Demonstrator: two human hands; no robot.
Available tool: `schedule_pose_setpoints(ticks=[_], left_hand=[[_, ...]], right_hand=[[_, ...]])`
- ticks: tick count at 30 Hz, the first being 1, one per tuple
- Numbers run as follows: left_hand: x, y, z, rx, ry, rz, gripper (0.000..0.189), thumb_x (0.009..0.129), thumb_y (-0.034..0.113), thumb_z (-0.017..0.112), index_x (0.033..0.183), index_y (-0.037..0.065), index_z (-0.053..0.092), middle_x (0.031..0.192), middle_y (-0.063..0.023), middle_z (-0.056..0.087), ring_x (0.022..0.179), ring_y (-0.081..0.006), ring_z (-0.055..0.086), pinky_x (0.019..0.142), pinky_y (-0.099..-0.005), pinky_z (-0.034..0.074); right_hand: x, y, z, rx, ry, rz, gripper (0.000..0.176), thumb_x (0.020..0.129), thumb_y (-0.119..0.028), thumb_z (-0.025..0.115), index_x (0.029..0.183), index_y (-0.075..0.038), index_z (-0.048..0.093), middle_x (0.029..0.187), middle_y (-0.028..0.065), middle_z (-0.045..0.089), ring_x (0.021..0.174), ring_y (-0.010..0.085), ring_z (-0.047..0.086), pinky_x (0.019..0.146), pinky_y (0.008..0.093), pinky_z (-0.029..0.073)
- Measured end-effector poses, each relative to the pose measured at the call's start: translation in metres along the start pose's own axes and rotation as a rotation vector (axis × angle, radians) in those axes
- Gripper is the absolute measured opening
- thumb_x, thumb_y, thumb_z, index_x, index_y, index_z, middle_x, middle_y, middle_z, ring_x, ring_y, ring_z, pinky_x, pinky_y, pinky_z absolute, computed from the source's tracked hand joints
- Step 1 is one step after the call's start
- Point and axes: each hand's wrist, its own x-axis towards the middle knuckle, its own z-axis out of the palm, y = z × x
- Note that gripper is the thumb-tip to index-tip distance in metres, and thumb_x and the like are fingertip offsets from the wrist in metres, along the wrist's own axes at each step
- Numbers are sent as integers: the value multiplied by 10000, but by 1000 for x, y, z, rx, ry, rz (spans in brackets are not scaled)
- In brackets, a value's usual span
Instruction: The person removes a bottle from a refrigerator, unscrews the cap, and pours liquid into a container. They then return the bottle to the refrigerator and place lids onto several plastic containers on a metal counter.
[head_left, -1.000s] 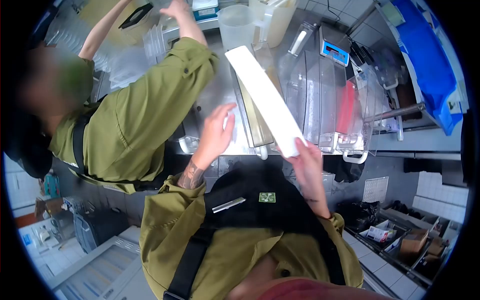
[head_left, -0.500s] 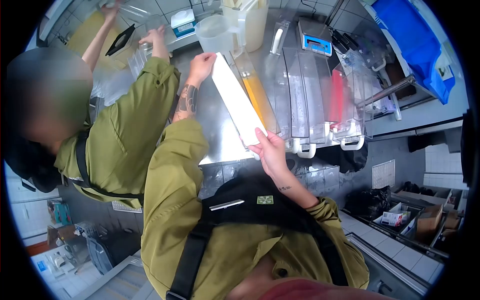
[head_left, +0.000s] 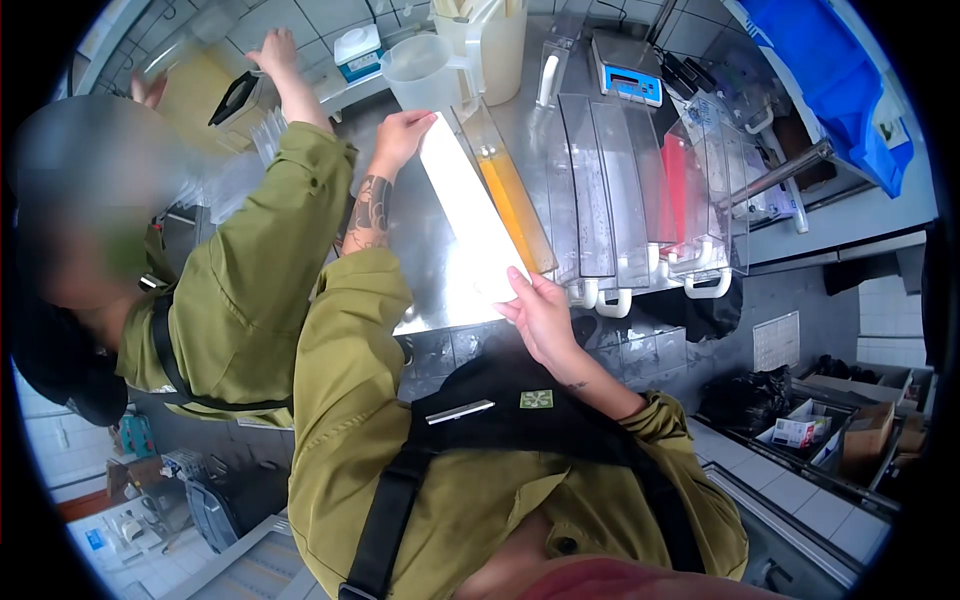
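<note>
I hold a long white flat lid [head_left: 470, 210] over the steel counter [head_left: 425, 265]. My left hand [head_left: 402, 135] grips its far end and my right hand [head_left: 540, 315] grips its near end. The lid lies just left of a narrow clear container of orange liquid [head_left: 515, 205], alongside it. To the right stand several more narrow clear containers [head_left: 610, 190], one holding red liquid [head_left: 675, 190].
A co-worker in an olive shirt [head_left: 250, 270] stands at my left, hands raised by the wall near clear tubs. A clear measuring jug [head_left: 425, 70], a tall pitcher [head_left: 495, 40] and a scale [head_left: 625, 70] stand at the back. A blue bin [head_left: 830, 80] sits right; boxes lie on the floor.
My left hand reached to the lid's far end and took hold. The lid came down from tilted in the air to low beside the orange container. The co-worker's arms shifted.
</note>
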Motion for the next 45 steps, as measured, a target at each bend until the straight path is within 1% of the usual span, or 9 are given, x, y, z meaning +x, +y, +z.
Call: schedule_pose_setpoints(ticks=[12, 17, 21, 24, 26, 29, 31, 39, 45], left_hand=[[6, -7, 1, -401, -135, -166, 232, 849, 206, 680, 983, 17, 697, 876, -7, 671, 772, -69, 587, 704, -205, 450], [-3, -3, 4, -409, -86, -236, 222, 858, 199, 667, 996, 28, 694, 886, -2, 668, 766, -62, 587, 692, -193, 450], [-1, -13, 13, -399, -14, -228, 229, 828, 211, 703, 979, 38, 706, 878, -13, 670, 763, -69, 579, 699, -200, 444], [5, -27, 17, -492, -26, -232, 229, 817, 220, 719, 966, 46, 714, 877, -18, 671, 770, -73, 574, 708, -209, 442], [5, -27, 17, -520, -31, -217, 216, 829, 211, 707, 972, 49, 712, 879, -18, 672, 781, -76, 578, 711, -213, 445], [2, -22, 16, -526, -51, -214, 226, 883, 151, 630, 1059, 12, 654, 942, -35, 676, 810, -99, 629, 711, -204, 480], [4, -34, 20, -533, -73, -214, 221, 884, 156, 630, 1059, 23, 653, 937, -29, 673, 795, -98, 627, 689, -207, 483], [27, -31, 4, -270, -154, -126, 197, 823, 244, 709, 925, 75, 720, 808, 7, 671, 708, -86, 583, 664, -234, 473], [74, 74, -62, -184, 527, 352, 399, 944, 290, 386, 828, 43, 677, 800, -117, 663, 776, -227, 619, 716, -342, 458]], right_hand=[[-5, -12, 5, 143, -10, 90, 357, 975, -194, 477, 1172, 104, 494, 1163, 207, 580, 1065, 306, 610, 925, 351, 494], [-2, -45, -12, -625, -105, 455, 490, 932, -402, 522, 908, 81, 603, 797, 175, 664, 719, 237, 693, 608, 294, 568], [-20, -78, 8, -669, 62, -158, 447, 928, -350, 548, 618, -29, 549, 538, 11, 525, 441, 98, 485, 411, 209, 327], [-19, -91, 29, -221, -365, -670, 355, 952, -172, 473, 651, 8, 526, 527, 25, 434, 424, 88, 345, 408, 215, 279], [-9, -84, 54, -424, -359, -957, 328, 932, -104, 472, 619, -4, 459, 531, 32, 416, 443, 87, 342, 428, 225, 268], [35, -48, 69, -370, -434, -625, 365, 939, -93, 478, 592, -35, 381, 532, 19, 389, 452, 76, 328, 441, 248, 251], [99, 15, 44, -790, -137, -612, 419, 971, -159, 461, 576, -59, 362, 527, -14, 355, 446, 70, 300, 424, 251, 234], [106, 25, 40, -380, -232, -407, 455, 1002, -234, 419, 576, -83, 366, 512, -41, 304, 412, 58, 300, 394, 232, 228], [106, 26, 40, -370, -214, -462, 455, 1004, -249, 416, 584, -80, 374, 510, -41, 306, 411, 54, 304, 392, 228, 222]])
